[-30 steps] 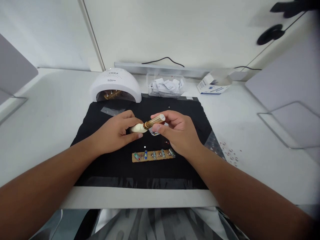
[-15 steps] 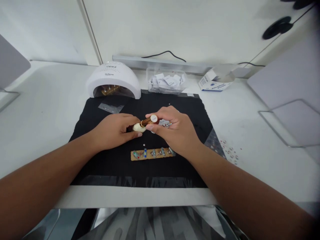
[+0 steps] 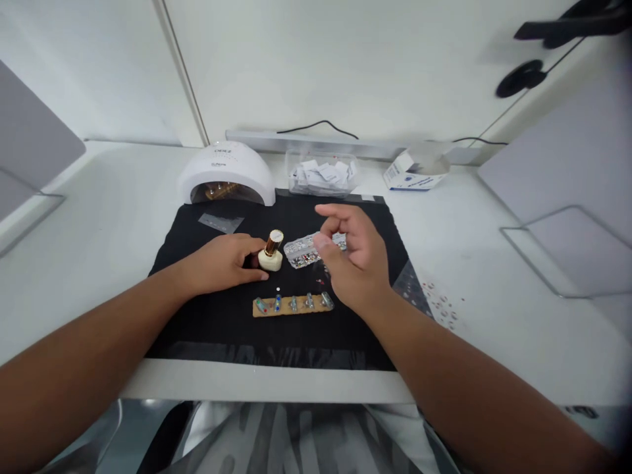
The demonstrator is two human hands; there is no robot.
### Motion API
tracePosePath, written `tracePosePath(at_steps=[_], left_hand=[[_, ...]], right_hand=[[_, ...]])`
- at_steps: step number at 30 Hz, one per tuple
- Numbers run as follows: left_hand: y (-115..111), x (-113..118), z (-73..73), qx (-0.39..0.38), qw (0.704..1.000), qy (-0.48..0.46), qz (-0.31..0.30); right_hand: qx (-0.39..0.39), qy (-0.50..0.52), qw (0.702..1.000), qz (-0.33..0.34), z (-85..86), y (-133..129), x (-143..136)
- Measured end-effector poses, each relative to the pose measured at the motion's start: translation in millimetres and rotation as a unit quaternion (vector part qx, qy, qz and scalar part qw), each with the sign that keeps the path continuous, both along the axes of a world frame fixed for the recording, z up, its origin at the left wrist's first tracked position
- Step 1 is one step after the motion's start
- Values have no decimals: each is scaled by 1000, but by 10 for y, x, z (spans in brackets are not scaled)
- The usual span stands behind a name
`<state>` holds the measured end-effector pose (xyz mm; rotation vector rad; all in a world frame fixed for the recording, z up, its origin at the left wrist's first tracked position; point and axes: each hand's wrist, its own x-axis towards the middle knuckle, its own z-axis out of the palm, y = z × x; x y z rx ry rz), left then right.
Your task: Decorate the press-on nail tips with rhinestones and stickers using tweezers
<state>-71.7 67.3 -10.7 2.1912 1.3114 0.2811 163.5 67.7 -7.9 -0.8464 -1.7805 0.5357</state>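
Observation:
A cream nail polish bottle point(image 3: 269, 261) with a gold cap stands upright on the black mat point(image 3: 207, 329), cap in place. My left hand point(image 3: 224, 263) holds it from the left, thumb and fingers at its side. Raised to the right is my right hand point(image 3: 358, 257), empty, its index finger stretched out and the others partly curled. Behind its fingers a clear case of rhinestones point(image 3: 299, 250) lies partly covered. Nearer me is a tan strip point(image 3: 286, 309) bearing several false nails, two of them showing coloured gems. A tiny white bead point(image 3: 278, 289) rests just beyond the strip.
A white nail lamp point(image 3: 227, 168) stands at the back left, with another tan strip inside. Behind the mat are a clear tub of paper packets point(image 3: 323, 176) and an opened white box point(image 3: 417, 172). Loose gems point(image 3: 444, 309) lie by the mat's right edge.
My right hand has let go of the gold cap and moved right, its fingers opening. The bottle now stands upright, and the rhinestone case shows more. My view has shifted slightly.

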Motion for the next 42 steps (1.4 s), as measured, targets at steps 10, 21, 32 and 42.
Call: tracePosePath(at_steps=[10,21,32,42], left_hand=[[-184,-249,357,-99,994,25,29],[-957,238,-33,55,985,72,144],[-1121,21,-46,70,987,35,140],[-1515,-858,-84,174,938,94,285]], right_hand=[[138,93,982,88,67,-181,212],[148,56,982,104,128,-89,313],[45,89,991,88,2,61,350],[12,105,991,84,-99,1,241]])
